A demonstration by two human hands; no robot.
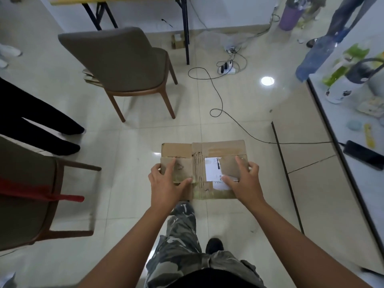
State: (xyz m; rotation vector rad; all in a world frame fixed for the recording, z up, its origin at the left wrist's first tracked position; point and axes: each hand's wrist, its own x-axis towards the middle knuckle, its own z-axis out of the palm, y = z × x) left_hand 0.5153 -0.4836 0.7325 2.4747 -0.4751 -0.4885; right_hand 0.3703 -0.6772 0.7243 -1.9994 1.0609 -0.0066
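Camouflage trousers [182, 235] stand right beneath the cardboard box [212, 148], held up at twelve o'clock. Left hand [166, 183] and right hand [243, 181] clamp its side edges, fingers spread over the top. A chair [124, 65] at eleven and a table edge [332, 132] at three narrow the walkway. The loose cable [221, 100] at one could snag a foot.

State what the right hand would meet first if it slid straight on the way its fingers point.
The right hand grips the cardboard box; it would likely meet its taped far flap first.
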